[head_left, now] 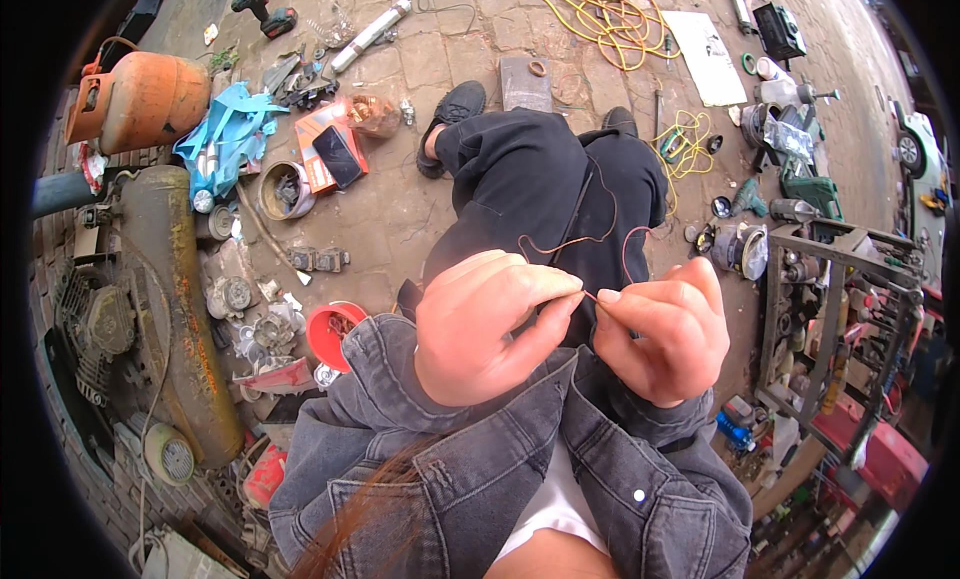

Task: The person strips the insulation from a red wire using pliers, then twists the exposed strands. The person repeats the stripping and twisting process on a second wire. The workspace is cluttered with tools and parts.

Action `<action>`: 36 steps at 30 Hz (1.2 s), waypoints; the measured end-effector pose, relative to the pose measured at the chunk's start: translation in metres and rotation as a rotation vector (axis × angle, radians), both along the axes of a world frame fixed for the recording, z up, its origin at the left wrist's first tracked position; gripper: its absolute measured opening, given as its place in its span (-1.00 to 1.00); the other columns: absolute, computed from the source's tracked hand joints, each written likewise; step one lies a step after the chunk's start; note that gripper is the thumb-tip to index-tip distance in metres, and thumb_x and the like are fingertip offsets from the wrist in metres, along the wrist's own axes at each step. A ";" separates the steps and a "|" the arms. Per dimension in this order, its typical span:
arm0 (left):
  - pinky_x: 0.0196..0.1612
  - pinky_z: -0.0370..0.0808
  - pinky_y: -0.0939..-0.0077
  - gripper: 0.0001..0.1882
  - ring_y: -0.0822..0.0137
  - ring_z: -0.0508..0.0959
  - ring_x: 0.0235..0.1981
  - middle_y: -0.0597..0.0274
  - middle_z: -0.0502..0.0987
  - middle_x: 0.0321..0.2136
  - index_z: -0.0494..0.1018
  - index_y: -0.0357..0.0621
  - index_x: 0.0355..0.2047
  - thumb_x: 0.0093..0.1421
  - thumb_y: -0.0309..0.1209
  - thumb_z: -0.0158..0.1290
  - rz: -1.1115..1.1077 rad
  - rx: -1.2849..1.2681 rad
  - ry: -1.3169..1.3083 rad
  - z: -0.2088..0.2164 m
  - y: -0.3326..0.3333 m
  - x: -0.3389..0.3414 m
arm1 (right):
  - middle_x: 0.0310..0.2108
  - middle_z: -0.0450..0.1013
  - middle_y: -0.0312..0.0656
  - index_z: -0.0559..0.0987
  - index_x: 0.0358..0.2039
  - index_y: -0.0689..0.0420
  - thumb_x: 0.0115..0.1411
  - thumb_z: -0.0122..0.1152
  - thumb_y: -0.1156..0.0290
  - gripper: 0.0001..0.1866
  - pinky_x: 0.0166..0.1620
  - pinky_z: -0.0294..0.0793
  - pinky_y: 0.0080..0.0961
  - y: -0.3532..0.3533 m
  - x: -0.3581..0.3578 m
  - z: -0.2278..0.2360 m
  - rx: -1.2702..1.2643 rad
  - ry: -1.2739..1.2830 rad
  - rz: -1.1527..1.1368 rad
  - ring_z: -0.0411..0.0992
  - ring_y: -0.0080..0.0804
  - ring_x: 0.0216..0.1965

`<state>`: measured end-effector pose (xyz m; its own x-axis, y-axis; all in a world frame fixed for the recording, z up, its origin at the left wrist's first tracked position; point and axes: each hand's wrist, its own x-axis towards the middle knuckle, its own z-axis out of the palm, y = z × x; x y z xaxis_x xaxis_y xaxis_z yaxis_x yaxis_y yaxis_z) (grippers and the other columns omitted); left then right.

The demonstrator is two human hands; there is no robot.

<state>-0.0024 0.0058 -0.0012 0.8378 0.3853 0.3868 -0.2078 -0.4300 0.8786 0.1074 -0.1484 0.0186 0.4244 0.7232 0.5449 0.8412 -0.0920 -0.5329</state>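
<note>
Your left hand (pixel 480 324) and right hand (pixel 665 329) each pinch the thin wire (pixel 590 296) between thumb and forefinger, a short span showing between your fingertips above your lap. A brown length (pixel 613 207) loops over your dark trousers (pixel 520 184). Expect it to be nearly weightless, limp and springy, and easily kinked; hold close to the tips, pressing lightly so fine strands don't snap.
</note>
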 end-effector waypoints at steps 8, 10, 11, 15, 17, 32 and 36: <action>-0.57 0.32 0.51 -0.74 0.40 0.42 -0.67 0.28 0.47 -0.63 0.52 -0.24 -0.27 0.03 -0.75 0.21 0.097 0.011 -0.025 -0.004 -0.006 0.002 | -0.46 0.52 -0.27 0.68 -0.30 0.19 -0.29 0.42 0.54 -0.60 -0.51 0.35 -0.52 0.005 -0.003 0.000 -0.031 0.013 0.061 0.34 -0.42 -0.55; -0.58 0.30 0.51 -0.75 0.40 0.40 -0.67 0.28 0.47 -0.63 0.52 -0.24 -0.27 0.04 -0.75 0.20 0.063 -0.017 -0.006 -0.001 -0.004 0.000 | -0.43 0.51 -0.23 0.66 -0.31 0.19 -0.25 0.44 0.57 -0.63 -0.45 0.38 -0.53 0.006 -0.001 0.000 0.045 0.266 0.097 0.36 -0.42 -0.51; -0.59 0.29 0.51 -0.75 0.40 0.40 -0.67 0.28 0.47 -0.63 0.52 -0.24 -0.27 0.04 -0.75 0.20 0.030 -0.011 -0.002 0.000 -0.002 -0.002 | -0.39 0.51 -0.20 0.64 -0.31 0.20 -0.20 0.45 0.59 -0.67 -0.40 0.39 -0.54 0.007 -0.001 -0.002 0.098 0.439 0.100 0.38 -0.43 -0.47; -0.61 0.25 0.51 -0.76 0.40 0.36 -0.69 0.29 0.47 -0.63 0.53 -0.23 -0.27 0.06 -0.72 0.22 -0.031 -0.021 -0.031 0.000 -0.001 -0.001 | -0.20 0.46 -0.05 0.48 -0.25 0.25 0.02 0.39 0.71 -0.69 -0.25 0.44 -0.55 0.009 -0.003 -0.009 0.238 0.921 0.164 0.45 -0.45 -0.31; -0.61 0.25 0.51 -0.77 0.40 0.37 -0.68 0.28 0.47 -0.64 0.53 -0.23 -0.27 0.07 -0.71 0.23 -0.033 -0.026 -0.045 0.000 -0.001 0.000 | -0.19 0.44 -0.04 0.43 -0.21 0.26 0.03 0.36 0.75 -0.65 -0.22 0.46 -0.53 0.010 -0.005 -0.012 0.299 1.009 0.220 0.45 -0.43 -0.29; -0.65 0.23 0.48 -0.75 0.36 0.38 -0.71 0.27 0.42 -0.69 0.55 -0.22 -0.29 0.03 -0.74 0.22 -0.080 -0.036 -0.047 0.000 0.003 0.004 | -0.37 0.44 -0.16 0.38 -0.27 0.19 0.05 0.30 0.74 -0.69 -0.25 0.42 -0.49 0.009 0.002 -0.010 0.125 0.750 0.214 0.41 -0.37 -0.37; -0.64 0.23 0.49 -0.73 0.38 0.37 -0.71 0.25 0.42 -0.69 0.55 -0.24 -0.28 0.01 -0.75 0.22 -0.066 -0.063 -0.037 0.002 0.001 0.003 | -0.39 0.36 -0.17 0.32 -0.32 0.16 0.10 0.18 0.72 -0.75 -0.29 0.31 -0.57 0.011 -0.002 -0.012 0.129 0.645 0.200 0.29 -0.48 -0.41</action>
